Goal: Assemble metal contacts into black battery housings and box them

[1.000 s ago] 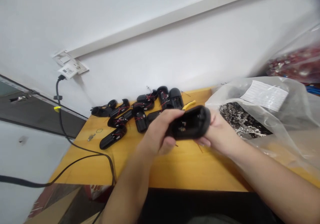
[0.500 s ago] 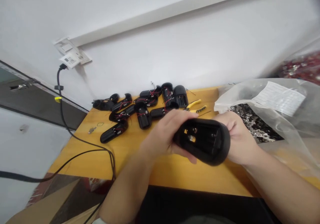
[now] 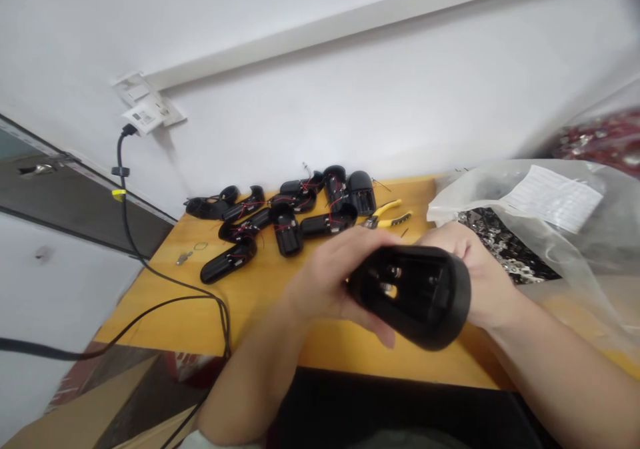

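A black plastic housing with a hollow battery compartment (image 3: 410, 295) is held up above the table, its open side facing me. Metal contacts glint inside it. My left hand (image 3: 333, 272) is closed around its left end, thumb below and fingers over the top. Close behind the right end is my right hand (image 3: 473, 272), its fingers curled in; the housing hides the fingertips and whatever they may hold. Past my hands lie several similar black housings (image 3: 287, 232) with red wires. Yellow-handled pliers (image 3: 393, 215) rest just beyond the held housing.
An open clear plastic bag (image 3: 590, 249) of small metal parts (image 3: 505, 249) stands on the right of the wooden table (image 3: 180, 309). A black cable (image 3: 127, 225) runs from the wall plug (image 3: 145, 117) over the left side. Small metal pieces (image 3: 184, 257) lie at left.
The housing has shifted slightly down and to the right in view, and its right end has dropped a little. My left hand still grips it; my right hand stays behind it.
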### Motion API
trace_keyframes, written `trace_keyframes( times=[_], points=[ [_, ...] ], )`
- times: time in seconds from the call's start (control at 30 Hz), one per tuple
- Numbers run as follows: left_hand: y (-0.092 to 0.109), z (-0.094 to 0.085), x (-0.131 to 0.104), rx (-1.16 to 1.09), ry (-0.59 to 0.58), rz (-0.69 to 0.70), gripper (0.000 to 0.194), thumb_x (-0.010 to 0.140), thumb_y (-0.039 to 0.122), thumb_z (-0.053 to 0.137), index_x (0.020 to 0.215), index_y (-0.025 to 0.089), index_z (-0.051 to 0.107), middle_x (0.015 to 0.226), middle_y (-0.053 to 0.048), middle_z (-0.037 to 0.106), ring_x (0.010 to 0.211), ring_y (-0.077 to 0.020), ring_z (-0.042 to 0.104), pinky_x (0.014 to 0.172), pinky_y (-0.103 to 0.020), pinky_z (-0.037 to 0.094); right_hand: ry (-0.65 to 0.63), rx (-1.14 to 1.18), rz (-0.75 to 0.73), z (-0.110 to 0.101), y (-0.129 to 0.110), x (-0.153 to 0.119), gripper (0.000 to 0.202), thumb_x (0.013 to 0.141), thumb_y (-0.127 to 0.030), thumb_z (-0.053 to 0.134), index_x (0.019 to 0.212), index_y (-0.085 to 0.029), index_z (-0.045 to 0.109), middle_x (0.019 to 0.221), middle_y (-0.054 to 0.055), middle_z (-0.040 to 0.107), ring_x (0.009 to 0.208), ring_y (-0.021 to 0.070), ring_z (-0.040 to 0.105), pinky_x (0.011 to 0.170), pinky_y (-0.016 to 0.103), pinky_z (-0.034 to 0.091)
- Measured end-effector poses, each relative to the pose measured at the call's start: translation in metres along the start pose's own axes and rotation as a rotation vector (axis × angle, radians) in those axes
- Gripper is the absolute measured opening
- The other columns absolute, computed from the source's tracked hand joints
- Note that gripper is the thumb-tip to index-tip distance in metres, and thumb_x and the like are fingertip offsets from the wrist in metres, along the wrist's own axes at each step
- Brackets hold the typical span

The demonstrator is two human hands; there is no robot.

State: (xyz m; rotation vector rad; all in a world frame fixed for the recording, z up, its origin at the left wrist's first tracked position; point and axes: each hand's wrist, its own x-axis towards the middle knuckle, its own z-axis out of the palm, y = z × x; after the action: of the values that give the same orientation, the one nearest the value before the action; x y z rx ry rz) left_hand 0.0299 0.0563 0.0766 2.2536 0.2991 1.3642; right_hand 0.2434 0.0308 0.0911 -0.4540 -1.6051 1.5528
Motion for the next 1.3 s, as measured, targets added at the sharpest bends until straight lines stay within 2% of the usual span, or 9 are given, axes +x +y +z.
trace_keyframes(
  times=[0.2,0.3,0.47,0.67,0.8,0.87,0.93,1.1,1.3],
  points=[
    [-0.012,-0.004,0.0,0.153,0.002,0.069,0.07,0.086,0.062,0.079,0.135,0.014,0.064,0.114,-0.013,0.073,0.105,-0.0222,0.07,0.1,-0.034,0.06,0.162,-0.131,-0.098,0.011,-0.005,0.003,0.037,0.083,-0.007,0.076,0.054,-0.014,0.055,0.045,-0.006,0.049,0.04,0.0029,0.037,0.041,0.012,0.027],
    [-0.012,-0.005,0.001,0.156,-0.002,0.068,0.073,0.085,0.065,0.078,0.135,0.014,0.064,0.114,-0.013,0.074,0.103,-0.0222,0.07,0.099,-0.034,0.06,0.169,-0.134,-0.117,0.012,-0.005,0.003,0.045,0.081,-0.01,0.08,0.053,-0.013,0.045,0.048,-0.006,0.039,0.044,0.0031,0.03,0.042,0.013,0.024],
    [-0.008,-0.004,0.002,0.096,0.003,0.046,0.081,0.079,0.071,0.079,0.134,0.013,0.065,0.112,-0.012,0.074,0.1,-0.02,0.07,0.097,-0.031,0.059,0.11,-0.109,-0.087,0.003,-0.007,0.002,0.037,0.084,-0.009,0.075,0.056,-0.015,0.051,0.05,-0.007,0.034,0.046,0.0037,0.025,0.042,0.015,0.023],
    [-0.012,-0.006,-0.004,-0.059,-0.025,-0.032,0.095,0.066,0.077,0.085,0.138,0.018,0.066,0.115,-0.012,0.075,0.099,-0.0226,0.074,0.096,-0.034,0.059,-0.005,-0.098,-0.044,-0.001,-0.012,0.003,0.036,0.088,-0.007,0.066,0.055,-0.016,0.053,0.046,-0.005,0.045,0.038,0.005,0.036,0.039,0.016,0.027],
    [-0.024,-0.019,-0.014,-0.084,0.154,-0.26,0.087,0.069,0.082,0.08,0.13,0.02,0.072,0.111,-0.01,0.073,0.097,-0.0234,0.071,0.09,-0.036,0.059,0.039,-0.231,-0.097,0.007,-0.015,-0.001,0.031,0.095,-0.012,0.062,0.065,-0.017,0.066,0.05,-0.003,0.05,0.039,0.0062,0.038,0.039,0.019,0.029],
    [-0.03,-0.026,-0.017,-0.059,0.255,-0.336,0.09,0.068,0.086,0.077,0.128,0.018,0.072,0.107,-0.01,0.071,0.095,-0.0229,0.068,0.089,-0.037,0.058,0.088,-0.328,-0.151,0.008,-0.016,-0.002,0.031,0.097,-0.014,0.062,0.066,-0.017,0.064,0.051,-0.003,0.048,0.042,0.0067,0.037,0.04,0.02,0.028],
    [-0.035,-0.029,-0.019,-0.021,0.289,-0.349,0.095,0.066,0.087,0.077,0.131,0.018,0.069,0.107,-0.01,0.071,0.094,-0.0217,0.068,0.087,-0.035,0.057,0.162,-0.44,-0.18,0.006,-0.016,0.0,0.031,0.098,-0.015,0.06,0.067,-0.017,0.06,0.053,-0.004,0.046,0.045,0.0072,0.037,0.042,0.021,0.028],
    [-0.043,-0.021,-0.02,0.039,0.198,-0.342,0.095,0.067,0.077,0.086,0.14,0.021,0.062,0.123,-0.013,0.073,0.107,-0.0242,0.072,0.095,-0.034,0.057,0.264,-0.633,-0.119,0.001,-0.007,0.01,0.044,0.105,-0.029,0.055,0.062,-0.017,0.05,0.056,-0.002,0.046,0.051,0.0083,0.04,0.047,0.023,0.03],
    [-0.044,-0.014,-0.02,-0.07,0.144,-0.379,0.082,0.081,0.06,0.085,0.145,0.019,0.055,0.144,-0.018,0.061,0.13,-0.0283,0.063,0.107,-0.037,0.055,0.393,-0.585,-0.077,0.001,0.001,0.015,0.043,0.103,-0.036,0.066,0.066,-0.015,0.072,0.056,0.002,0.064,0.048,0.0097,0.05,0.046,0.023,0.035]
  ],
)
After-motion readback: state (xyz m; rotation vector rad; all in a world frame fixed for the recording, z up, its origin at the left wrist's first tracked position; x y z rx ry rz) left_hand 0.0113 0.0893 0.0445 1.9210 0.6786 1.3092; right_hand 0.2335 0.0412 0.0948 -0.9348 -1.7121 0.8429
